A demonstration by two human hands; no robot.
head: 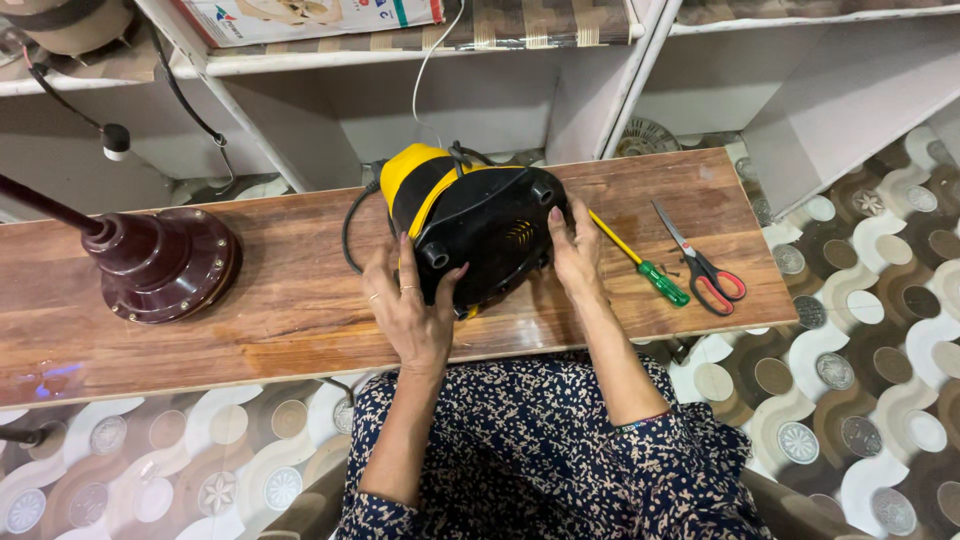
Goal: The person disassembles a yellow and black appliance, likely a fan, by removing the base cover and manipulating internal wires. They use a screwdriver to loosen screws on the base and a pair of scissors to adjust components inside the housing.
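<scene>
Yellow and black machine (470, 225) in the middle of the frame, tipped up on its side on the wooden counter (280, 290), black underside facing up. Case looks shut all around, no lid or part lifted off. Screw heads too small to tell if in or out. Black cord (352, 225) curling off its left side, a thin white wire running up behind it toward the shelves.

Left hand (410, 305) on the lower left edge of the machine, fingers (388, 270) spread wide and pressed flat on the black shell. Right hand (577, 255) on the right edge, fingers close together and curled around the rim. Both holding it steady, no tool picked up.

Just right of the right hand, a screwdriver (640, 262) with a yellow shaft and green handle, lying loose on the counter, not touched. A bit further right, scissors (705, 265) with red handles, blades shut, also lying loose. Looks like an early stage: machine only held and turned over, opening work not begun as far as can be seen.

Far left of the frame, a dark red round base (165, 265) with a pole sticking out. White shelves (420, 60) along the top. Patterned floor (860, 330) at the right and bottom.
</scene>
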